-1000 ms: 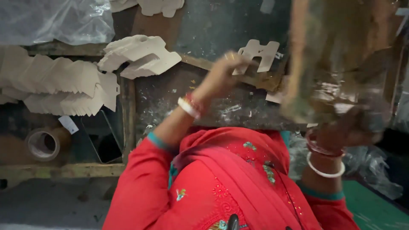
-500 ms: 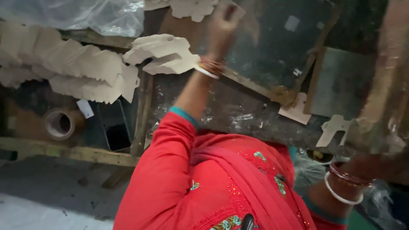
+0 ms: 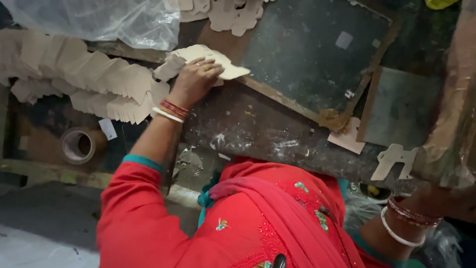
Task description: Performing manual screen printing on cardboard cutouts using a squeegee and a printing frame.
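My left hand reaches forward and lies on a small stack of beige die-cut cardboard pieces, fingers curled over its top. The stack sits at the edge of a dark framed board. At the lower right, my right hand shows mostly as a wrist with bangles. Its fingers are hidden under a big blurred brown bundle that it holds up close to the camera. My red sleeve and scarf fill the bottom of the view.
A long fanned row of similar cardboard cutouts lies left of my hand, under a clear plastic sheet. More cutouts lie at the top. A tape roll sits lower left. A loose cutout and a grey panel are at right.
My left hand swung from the raised far position down and left onto the cutout stack. The right hand with the brown bundle shifted toward the right edge of the view.
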